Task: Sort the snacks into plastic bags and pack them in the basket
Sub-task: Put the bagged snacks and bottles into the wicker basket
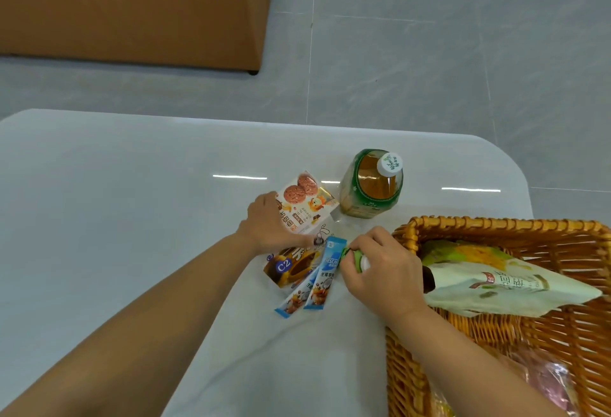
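Left hand (269, 224) grips the cookie box (305, 203) and right hand (380, 267) pinches a green packet (355, 259), evidently gathering loose snacks, sachets (319, 279) lying between them, the basket (496, 228) just beyond the right hand for packing.

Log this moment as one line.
left hand: holds cookie box | right hand: pinches green packet | basket: partly filled

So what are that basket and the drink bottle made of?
The basket looks like woven wicker or rattan: glossy golden-brown strands interlaced, braided along the rim. The bottle seems clear plastic, since amber liquid shows through, with a white cap, probably plastic too.
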Demonstrator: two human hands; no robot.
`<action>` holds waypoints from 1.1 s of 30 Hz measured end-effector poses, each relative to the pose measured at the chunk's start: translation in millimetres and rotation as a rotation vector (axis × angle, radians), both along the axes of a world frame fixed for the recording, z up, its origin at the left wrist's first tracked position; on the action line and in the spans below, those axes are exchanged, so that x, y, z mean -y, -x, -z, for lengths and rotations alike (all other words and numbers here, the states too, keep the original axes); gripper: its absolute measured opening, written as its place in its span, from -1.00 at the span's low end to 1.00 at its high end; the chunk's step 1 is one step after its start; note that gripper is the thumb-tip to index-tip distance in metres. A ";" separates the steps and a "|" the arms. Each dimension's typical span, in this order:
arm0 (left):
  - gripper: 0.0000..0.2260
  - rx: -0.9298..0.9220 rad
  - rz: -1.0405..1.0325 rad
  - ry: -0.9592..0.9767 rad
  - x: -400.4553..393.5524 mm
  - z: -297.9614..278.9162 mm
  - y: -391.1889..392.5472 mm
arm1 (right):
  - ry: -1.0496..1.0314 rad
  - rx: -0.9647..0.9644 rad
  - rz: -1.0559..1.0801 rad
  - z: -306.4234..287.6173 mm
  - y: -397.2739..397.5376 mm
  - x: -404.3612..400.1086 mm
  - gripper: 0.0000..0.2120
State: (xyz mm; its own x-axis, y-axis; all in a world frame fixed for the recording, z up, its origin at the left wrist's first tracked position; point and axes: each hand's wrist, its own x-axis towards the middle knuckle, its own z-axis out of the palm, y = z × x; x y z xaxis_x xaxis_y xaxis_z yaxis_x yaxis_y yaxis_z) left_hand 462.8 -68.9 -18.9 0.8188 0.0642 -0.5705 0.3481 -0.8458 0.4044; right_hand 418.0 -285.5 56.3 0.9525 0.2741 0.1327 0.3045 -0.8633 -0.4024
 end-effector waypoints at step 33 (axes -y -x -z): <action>-0.63 0.336 -1.318 0.673 71.9 -168.6 145.3 | -0.674 -0.465 0.215 -99.7 42.5 7.7 -0.88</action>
